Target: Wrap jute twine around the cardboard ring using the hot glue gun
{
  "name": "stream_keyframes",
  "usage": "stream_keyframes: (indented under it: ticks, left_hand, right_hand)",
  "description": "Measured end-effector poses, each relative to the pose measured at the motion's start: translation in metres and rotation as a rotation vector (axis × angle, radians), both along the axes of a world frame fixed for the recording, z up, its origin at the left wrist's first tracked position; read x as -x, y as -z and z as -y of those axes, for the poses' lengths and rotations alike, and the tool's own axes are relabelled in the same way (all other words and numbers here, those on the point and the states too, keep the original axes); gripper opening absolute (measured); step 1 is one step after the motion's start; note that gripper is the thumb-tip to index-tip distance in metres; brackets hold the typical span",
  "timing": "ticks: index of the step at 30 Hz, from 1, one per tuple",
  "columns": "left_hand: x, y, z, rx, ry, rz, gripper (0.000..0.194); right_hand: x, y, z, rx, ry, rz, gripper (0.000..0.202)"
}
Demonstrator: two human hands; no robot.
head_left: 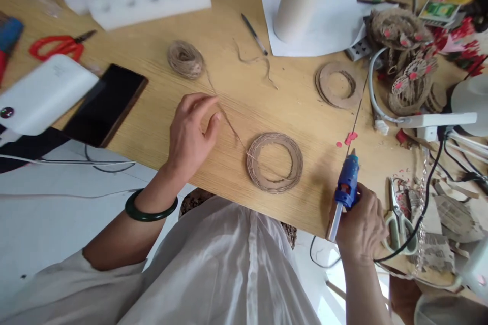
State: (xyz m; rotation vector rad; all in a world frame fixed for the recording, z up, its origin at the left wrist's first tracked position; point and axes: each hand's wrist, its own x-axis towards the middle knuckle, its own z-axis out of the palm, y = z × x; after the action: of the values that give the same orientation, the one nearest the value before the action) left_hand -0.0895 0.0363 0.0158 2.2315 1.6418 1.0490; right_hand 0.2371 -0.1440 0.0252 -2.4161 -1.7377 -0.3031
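Observation:
My right hand point(362, 226) is wrapped round a blue glue gun point(347, 183), its nozzle pointing away from me and a clear glue stick poking out of the back. My left hand point(193, 129) hovers over the table, fingers loosely curved, thumb and forefinger apart, with nothing in it. Close by its fingertips, jute twine point(231, 124) runs from a twine ball point(185, 59) to a cardboard ring point(274, 163). The ring lies flat near the table's front edge, between my hands, with twine along its outer rim. A strand crosses its opening.
Farther back lie more cardboard rings point(339, 85), a pen point(254, 34) and a white bottle point(303, 0) on paper. To the left are a phone point(105, 105), a white power bank point(48, 92) and red-handled scissors point(61, 45). Cables, a power strip point(438, 120) and scissors point(398, 223) crowd the right.

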Motion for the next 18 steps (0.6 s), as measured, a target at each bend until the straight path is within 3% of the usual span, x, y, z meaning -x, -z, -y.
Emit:
stream_keyframes:
  ticks: [3,7,11,14,18]
  left_hand:
    - [0.017,0.006,-0.023,0.006,-0.147,0.08,0.039]
    - [0.038,0.013,-0.07,-0.096,-0.314,0.075,0.066]
    - [0.035,0.018,-0.111,0.112,-0.408,0.055,0.095]
    - [0.024,0.016,-0.119,0.192,-0.398,0.096,0.088]
    - [0.016,0.005,-0.099,0.126,-0.311,0.227,0.079]
  right_hand:
    - [-0.016,0.006,-0.001,0.009,0.032,0.062,0.045]
    - [-0.026,0.004,-0.001,0.019,0.174,0.042,0.051]
    - [-0.026,-0.001,0.001,0.059,0.177,-0.022,0.051]
    - [-0.025,-0.006,0.005,0.099,0.136,-0.014,0.053]
    - [-0.016,-0.025,0.004,0.047,0.076,-0.086,0.057]
